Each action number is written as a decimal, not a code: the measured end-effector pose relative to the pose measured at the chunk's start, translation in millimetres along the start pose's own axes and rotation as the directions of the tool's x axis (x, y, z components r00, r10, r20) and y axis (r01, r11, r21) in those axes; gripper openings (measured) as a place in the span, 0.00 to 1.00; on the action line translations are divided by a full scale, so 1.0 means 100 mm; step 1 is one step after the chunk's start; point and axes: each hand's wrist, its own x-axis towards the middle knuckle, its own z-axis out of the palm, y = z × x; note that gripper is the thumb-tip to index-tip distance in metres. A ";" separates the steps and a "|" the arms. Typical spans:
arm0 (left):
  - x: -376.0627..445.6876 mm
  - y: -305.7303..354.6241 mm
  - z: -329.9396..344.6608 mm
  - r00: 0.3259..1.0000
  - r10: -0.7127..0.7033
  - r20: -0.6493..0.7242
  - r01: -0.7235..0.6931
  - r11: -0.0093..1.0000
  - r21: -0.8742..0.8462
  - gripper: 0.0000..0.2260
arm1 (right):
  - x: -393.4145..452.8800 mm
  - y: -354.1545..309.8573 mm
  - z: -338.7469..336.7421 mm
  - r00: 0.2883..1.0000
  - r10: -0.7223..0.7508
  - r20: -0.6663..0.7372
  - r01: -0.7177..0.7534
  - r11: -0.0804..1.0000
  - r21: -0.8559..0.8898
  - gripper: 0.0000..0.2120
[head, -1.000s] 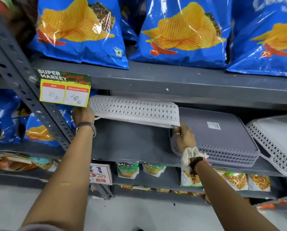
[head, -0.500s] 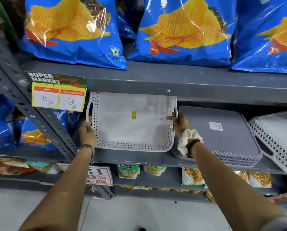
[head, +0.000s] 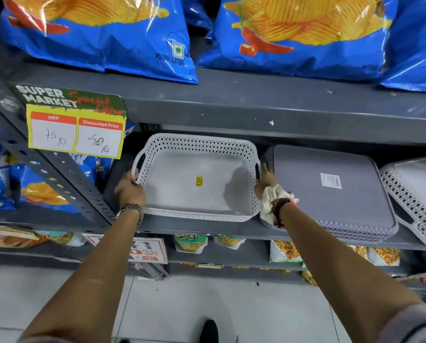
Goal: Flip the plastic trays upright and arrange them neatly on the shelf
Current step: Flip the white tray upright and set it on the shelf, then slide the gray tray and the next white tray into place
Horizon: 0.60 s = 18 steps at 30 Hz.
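head: white tray upright, lengthwise sideways

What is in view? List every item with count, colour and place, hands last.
white tray: one, white, upright, left on the middle shelf.
grey tray: one, grey, upside down, right of it.
second white tray: one, white, upside down, tilted, far right, partly cut off.
chip bags: several, blue, top shelf and far left.
price tag: one, yellow and white, on the upright.
snack packets: several, shelf below.
left hand: grips the white tray's left handle.
right hand: on its right handle.
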 end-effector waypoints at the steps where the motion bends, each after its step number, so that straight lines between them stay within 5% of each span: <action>1: -0.01 -0.01 0.00 1.000 -0.006 -0.003 0.006 1.000 0.003 0.15 | 0.01 0.00 0.00 1.000 0.003 0.012 -0.003 1.000 -0.009 0.31; 5: -0.10 0.06 -0.02 0.994 0.077 -0.072 -0.077 0.997 -0.002 0.19 | -0.10 -0.01 -0.05 0.991 -0.111 -0.070 0.113 0.994 0.015 0.29; 10: -0.55 0.41 0.25 0.861 0.497 -0.111 -0.501 0.865 -0.014 0.21 | -0.27 0.36 -0.46 0.893 -0.195 -0.405 0.289 0.940 0.183 0.25; 14: -1.35 0.88 0.58 0.803 0.567 0.183 -0.490 0.804 -0.337 0.20 | -0.48 1.03 -0.94 0.845 -0.089 -0.528 0.197 0.968 0.153 0.22; 18: -2.07 1.24 0.98 0.619 0.432 0.656 -0.167 0.889 -0.427 0.20 | -0.68 1.74 -1.41 0.832 0.104 -0.545 0.071 0.954 0.291 0.21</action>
